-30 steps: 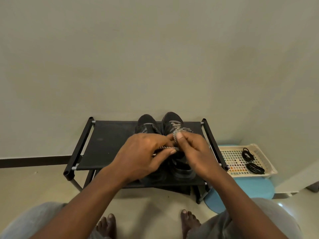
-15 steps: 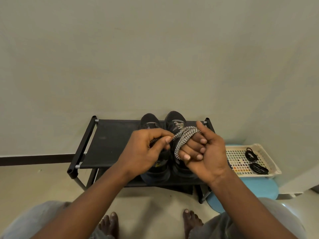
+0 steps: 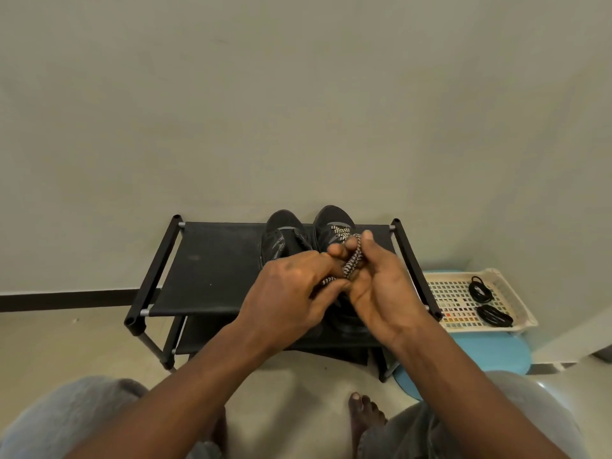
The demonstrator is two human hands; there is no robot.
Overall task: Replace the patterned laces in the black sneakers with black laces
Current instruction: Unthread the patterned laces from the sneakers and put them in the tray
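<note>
Two black sneakers stand side by side on a black shoe rack (image 3: 212, 270). The left sneaker (image 3: 281, 233) shows no lace; the right sneaker (image 3: 334, 223) still has patterned lace across its front. A loose black-and-white patterned lace (image 3: 352, 265) is wound around the fingers of my right hand (image 3: 381, 289), which is turned palm up. My left hand (image 3: 291, 289) pinches the lace's free end between thumb and fingers, just left of the right hand. Two coiled black laces (image 3: 480, 289) (image 3: 493, 315) lie in a cream tray (image 3: 443, 293) to the right.
The tray rests on a light blue stool (image 3: 480, 356) right of the rack. The rack stands against a plain wall and has a lower shelf. My bare feet and grey-clad knees are at the bottom of the view.
The left hand has carried the lace end down and toward the right palm, adding wrap around the right fingers. The right hand has tipped more palm up.
</note>
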